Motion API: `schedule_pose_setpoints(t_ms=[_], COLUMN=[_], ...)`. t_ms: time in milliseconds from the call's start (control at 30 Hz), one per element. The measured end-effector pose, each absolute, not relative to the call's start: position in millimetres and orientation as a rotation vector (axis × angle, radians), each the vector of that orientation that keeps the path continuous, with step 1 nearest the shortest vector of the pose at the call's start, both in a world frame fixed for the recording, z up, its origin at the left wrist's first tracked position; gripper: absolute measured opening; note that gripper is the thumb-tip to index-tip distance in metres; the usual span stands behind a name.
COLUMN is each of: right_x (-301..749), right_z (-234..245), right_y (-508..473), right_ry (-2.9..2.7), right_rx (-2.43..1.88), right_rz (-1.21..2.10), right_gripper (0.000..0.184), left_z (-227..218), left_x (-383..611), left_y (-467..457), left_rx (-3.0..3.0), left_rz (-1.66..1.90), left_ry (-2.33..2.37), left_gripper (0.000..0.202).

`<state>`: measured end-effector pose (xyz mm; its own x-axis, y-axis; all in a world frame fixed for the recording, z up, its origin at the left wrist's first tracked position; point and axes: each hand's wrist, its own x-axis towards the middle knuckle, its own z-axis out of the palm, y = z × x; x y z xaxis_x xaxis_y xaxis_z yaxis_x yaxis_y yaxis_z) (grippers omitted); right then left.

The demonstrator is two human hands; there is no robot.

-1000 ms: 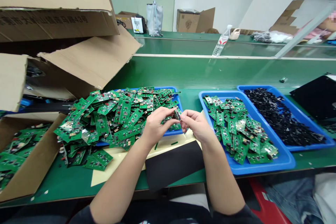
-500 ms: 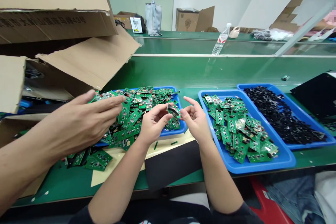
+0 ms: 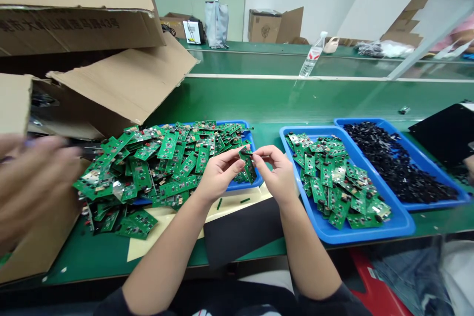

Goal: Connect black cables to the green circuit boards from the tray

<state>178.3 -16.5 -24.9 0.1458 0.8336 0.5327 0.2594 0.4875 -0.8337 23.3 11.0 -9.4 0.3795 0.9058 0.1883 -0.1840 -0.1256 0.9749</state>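
Observation:
My left hand (image 3: 217, 174) and my right hand (image 3: 278, 173) meet above the gap between two blue trays, both pinched on one small green circuit board (image 3: 247, 162). The left thumb and fingers grip its left side. The right fingertips press on its top edge, where a small dark part sits. Left of my hands, a heap of green circuit boards (image 3: 155, 158) overflows a blue tray (image 3: 242, 183). To the right, another blue tray (image 3: 365, 231) holds more boards.
Another person's blurred hand (image 3: 31, 182) hangs at the far left over a cardboard box (image 3: 40, 247). A third blue tray (image 3: 437, 168) holds black parts. A black sheet (image 3: 240, 232) and a yellowish sheet (image 3: 165, 229) lie before me. A water bottle (image 3: 313, 57) stands behind on the green bench (image 3: 259, 101).
My right hand has closed back onto the board that my left hand holds. The other person's hand has drawn back from over the board heap to the far left.

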Motion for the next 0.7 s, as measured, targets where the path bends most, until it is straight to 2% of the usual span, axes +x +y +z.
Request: schedule_pose_setpoints(t_ms=[200, 433, 700], right_x=[182.6, 183.8, 183.0], right_z=[-28.7, -32.4, -34.7], right_y=[-13.9, -15.1, -15.9], right_ry=[-1.417, -1.468, -1.381], right_rx=[-1.061, -1.081, -1.097], right_rz=[0.433, 0.452, 0.284], right_gripper=[0.016, 0.021, 0.018], left_z=[-5.0, 0.0, 1.4], left_x=[22.6, 23.6, 22.4], left_y=[10.5, 8.5, 8.4], left_rx=[1.410, 1.443, 1.321], left_rz=[1.018, 0.989, 0.837], left_ry=[0.678, 0.639, 0.723], left_gripper=[0.040, 0.025, 0.031])
